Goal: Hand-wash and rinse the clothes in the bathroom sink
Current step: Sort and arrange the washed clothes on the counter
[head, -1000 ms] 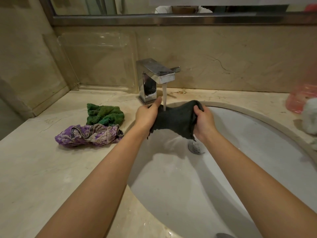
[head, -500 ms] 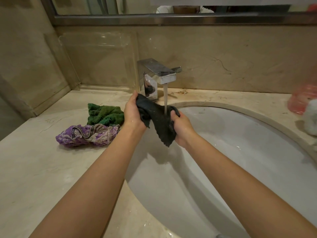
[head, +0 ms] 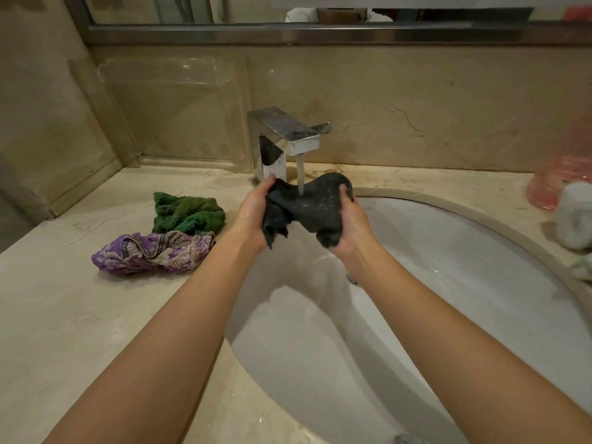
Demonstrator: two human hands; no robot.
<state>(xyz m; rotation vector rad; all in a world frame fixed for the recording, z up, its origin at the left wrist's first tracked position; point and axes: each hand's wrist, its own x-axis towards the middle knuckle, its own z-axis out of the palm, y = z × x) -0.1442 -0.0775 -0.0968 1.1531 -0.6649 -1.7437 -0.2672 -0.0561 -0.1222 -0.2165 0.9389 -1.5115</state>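
A wet dark grey cloth [head: 312, 208] is stretched between both my hands over the back of the white sink [head: 448, 283]. My left hand [head: 251, 213] grips its left end and my right hand [head: 350, 229] grips its right end. Water runs from the chrome faucet [head: 288, 139] onto the middle of the cloth. A green cloth [head: 187, 213] and a purple patterned cloth [head: 150, 251] lie bunched on the marble counter [head: 80, 315] left of the sink.
The sink drain [head: 352, 278] shows just below my right wrist. A pink container [head: 557, 184] and a white cloth [head: 575, 216] sit on the counter at the right edge. A clear plastic panel [head: 173, 113] leans on the back wall. A mirror runs along the top.
My hands have moved apart and spread the dark cloth under the water stream; half a second ago it was bunched and hanging between them nearer the faucet.
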